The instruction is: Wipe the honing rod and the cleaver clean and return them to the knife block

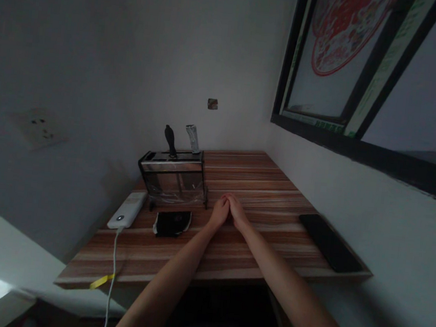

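Note:
My left hand [220, 211] and my right hand [237, 210] rest together over the middle of the wood-grain table [255, 175]. Their fingers stretch forward and meet at the tips, leaving a narrow dark gap between the palms. I see nothing held in either one. Left of my hands lies a small black packet [172, 223] with torn-looking pale edges. Behind it stands a black-framed rack with clear sides [173, 180]. A black handle [170, 139] and a silvery wrapped piece [192, 138] stick up from its top.
A white power bank [127, 210] with a white cable [113, 261] lies at the left edge, near a yellow strip [101, 281]. On the right is a black phone [329, 242]. Walls bound the table behind and right, with a dark-framed window [314, 126] above.

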The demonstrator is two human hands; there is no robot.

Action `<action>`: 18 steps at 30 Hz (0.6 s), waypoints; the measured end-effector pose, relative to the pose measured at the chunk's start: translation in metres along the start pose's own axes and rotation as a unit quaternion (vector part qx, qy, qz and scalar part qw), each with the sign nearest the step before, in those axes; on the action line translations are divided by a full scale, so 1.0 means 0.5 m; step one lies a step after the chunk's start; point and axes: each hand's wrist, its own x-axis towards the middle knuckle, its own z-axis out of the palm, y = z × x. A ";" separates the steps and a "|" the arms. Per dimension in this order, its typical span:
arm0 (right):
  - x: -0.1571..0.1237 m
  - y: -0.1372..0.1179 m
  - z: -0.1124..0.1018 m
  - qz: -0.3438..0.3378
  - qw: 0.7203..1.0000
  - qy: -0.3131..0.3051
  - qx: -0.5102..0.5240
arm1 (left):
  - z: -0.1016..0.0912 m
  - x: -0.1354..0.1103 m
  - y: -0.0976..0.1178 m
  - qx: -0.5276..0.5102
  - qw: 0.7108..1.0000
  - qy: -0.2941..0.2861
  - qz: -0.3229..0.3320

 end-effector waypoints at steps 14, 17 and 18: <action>-0.004 -0.003 -0.002 -0.006 1.000 -0.004 -0.002 | 0.001 0.001 -0.006 -0.001 1.000 -0.003 0.009; -0.004 -0.003 -0.002 -0.004 1.000 -0.004 -0.001 | 0.001 0.002 -0.005 0.001 1.000 0.000 0.013; -0.004 -0.003 -0.002 -0.004 1.000 -0.004 -0.001 | 0.001 0.002 -0.005 0.002 1.000 0.000 0.014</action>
